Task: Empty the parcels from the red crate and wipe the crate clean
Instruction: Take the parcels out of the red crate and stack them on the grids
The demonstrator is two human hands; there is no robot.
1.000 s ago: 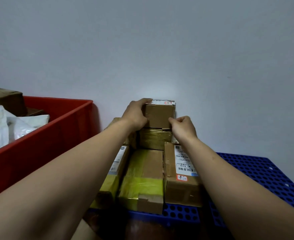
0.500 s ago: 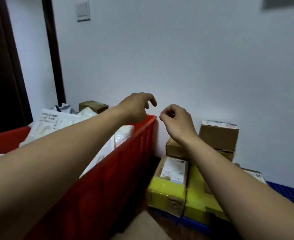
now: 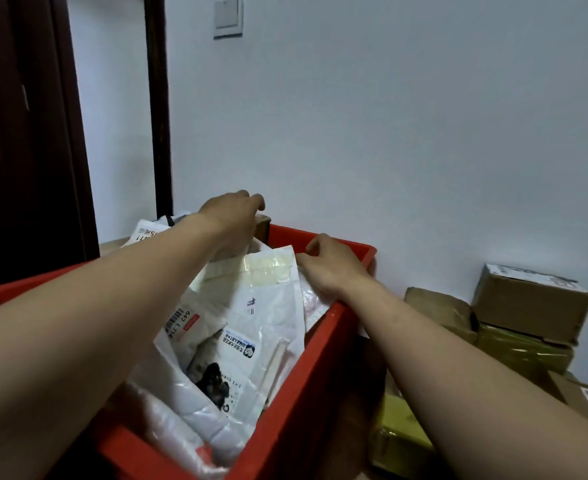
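Mid-frame over the red crate (image 3: 306, 393), the left hand (image 3: 232, 216) curls its fingers round a brown box (image 3: 262, 224); the right hand (image 3: 332, 266) pinches a white mailer (image 3: 268, 296).

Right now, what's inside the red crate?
White mailer bags fill the red crate; a brown box shows at the far end by the left hand. The floor and anything beneath the bags are covered.
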